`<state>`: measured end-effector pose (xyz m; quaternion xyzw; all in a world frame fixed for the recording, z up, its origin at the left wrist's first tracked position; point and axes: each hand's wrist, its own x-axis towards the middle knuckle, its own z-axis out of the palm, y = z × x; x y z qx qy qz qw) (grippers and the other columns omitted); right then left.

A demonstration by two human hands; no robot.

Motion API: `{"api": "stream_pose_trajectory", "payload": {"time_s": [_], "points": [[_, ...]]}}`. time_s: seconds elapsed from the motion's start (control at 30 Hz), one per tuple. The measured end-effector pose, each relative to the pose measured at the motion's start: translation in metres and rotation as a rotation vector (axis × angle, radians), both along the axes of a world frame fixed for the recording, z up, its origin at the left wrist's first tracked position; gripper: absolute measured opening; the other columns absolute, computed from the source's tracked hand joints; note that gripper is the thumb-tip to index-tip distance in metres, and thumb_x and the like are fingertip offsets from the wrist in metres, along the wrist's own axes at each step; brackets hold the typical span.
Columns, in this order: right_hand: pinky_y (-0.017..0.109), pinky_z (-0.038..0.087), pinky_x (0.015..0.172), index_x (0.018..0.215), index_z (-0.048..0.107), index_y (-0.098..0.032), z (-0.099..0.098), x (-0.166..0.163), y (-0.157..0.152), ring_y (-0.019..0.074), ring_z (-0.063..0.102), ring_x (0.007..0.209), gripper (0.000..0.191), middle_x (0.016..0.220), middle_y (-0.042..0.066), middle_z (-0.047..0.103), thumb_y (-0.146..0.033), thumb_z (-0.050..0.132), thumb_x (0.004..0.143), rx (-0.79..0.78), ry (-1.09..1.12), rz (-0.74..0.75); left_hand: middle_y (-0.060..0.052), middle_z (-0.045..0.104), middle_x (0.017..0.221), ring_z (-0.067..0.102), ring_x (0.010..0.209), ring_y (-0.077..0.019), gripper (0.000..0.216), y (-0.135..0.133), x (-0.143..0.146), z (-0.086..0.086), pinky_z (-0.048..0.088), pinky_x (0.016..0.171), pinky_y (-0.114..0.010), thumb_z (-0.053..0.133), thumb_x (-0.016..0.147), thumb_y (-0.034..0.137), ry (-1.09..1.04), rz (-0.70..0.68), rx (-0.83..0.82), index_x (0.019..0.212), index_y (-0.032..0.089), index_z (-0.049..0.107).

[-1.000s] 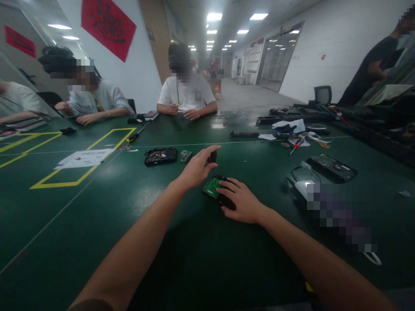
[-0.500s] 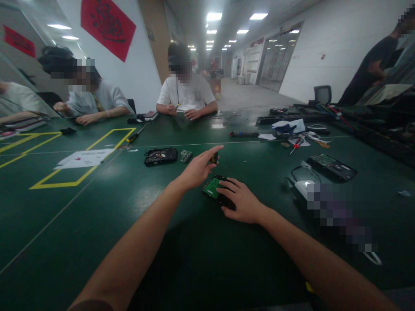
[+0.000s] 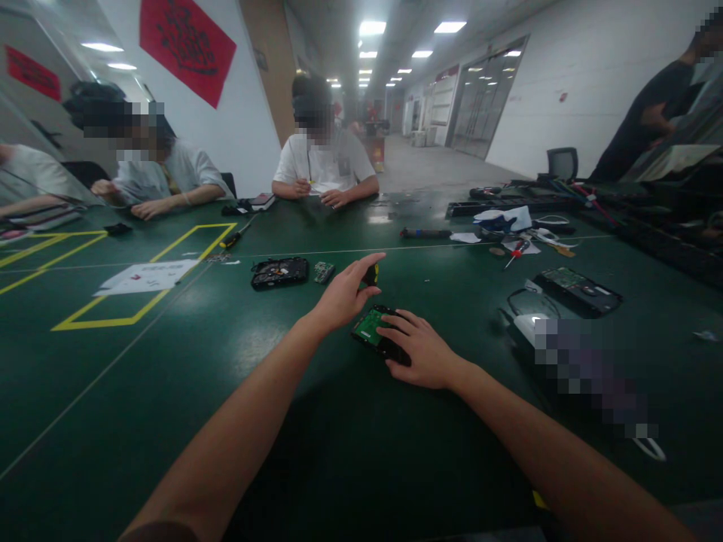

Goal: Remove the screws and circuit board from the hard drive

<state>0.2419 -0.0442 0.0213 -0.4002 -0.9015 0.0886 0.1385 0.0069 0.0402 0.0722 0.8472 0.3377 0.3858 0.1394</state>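
Now left hand (image 3: 343, 290) pinches a black-and-yellow handle (image 3: 370, 276), right hand (image 3: 421, 348) clasps a drive (image 3: 391, 350), its green board (image 3: 370, 326) still on.

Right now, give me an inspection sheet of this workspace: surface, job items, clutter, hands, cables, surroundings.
Surface: green table with yellow tape.
Job items: hard drive, green board showing; black-and-yellow tool, partly hidden.
Clutter: paper sheet, open case, small circuit board, red screwdriver.
Hands: left hand has the tool between thumb and fingers; right hand holds the hard drive, fingers spread over it.
Cables: coloured wires toward the far right.
Surroundings: seated people opposite, standing person at right, red poster.
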Motion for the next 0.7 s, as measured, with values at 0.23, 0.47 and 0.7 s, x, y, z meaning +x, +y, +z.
{"api": "stream_pose_trajectory", "payload": {"time_s": [0.23, 0.47, 0.7], "points": [[0.065, 0.031, 0.120, 0.151, 0.055, -0.026, -0.0003, 0.0003, 0.0001, 0.0420, 0.028, 0.154, 0.066, 0.164, 0.009, 0.043, -0.049, 0.067, 0.090, -0.003, 0.004, 0.002, -0.009, 0.067, 0.132, 0.069, 0.110, -0.0221, 0.065, -0.0019, 0.0012, 0.0027, 0.059, 0.099, -0.041, 0.056, 0.097, 0.009, 0.007, -0.053, -0.047, 0.157, 0.030, 0.040], [0.065, 0.031, 0.120, 0.150, 0.056, -0.024, -0.0018, -0.0003, -0.0002, 0.0420, 0.028, 0.154, 0.065, 0.164, 0.011, 0.044, -0.048, 0.067, 0.090, 0.012, -0.002, 0.001, -0.009, 0.066, 0.132, 0.067, 0.105, -0.0216, 0.074, 0.0002, 0.0015, 0.0002, 0.058, 0.098, -0.041, 0.067, 0.095, 0.015, 0.036, 0.043, 0.058, 0.161, 0.031, 0.035], [0.065, 0.032, 0.120, 0.150, 0.056, -0.025, 0.0011, -0.0003, -0.0005, 0.0422, 0.028, 0.154, 0.066, 0.163, 0.011, 0.045, -0.049, 0.067, 0.090, -0.003, 0.008, 0.002, -0.009, 0.066, 0.136, 0.068, 0.100, -0.0198, 0.067, -0.0021, -0.0018, 0.0036, 0.060, 0.084, -0.033, 0.071, 0.094, 0.022, 0.012, 0.040, 0.027, 0.155, 0.029, 0.043]]}}
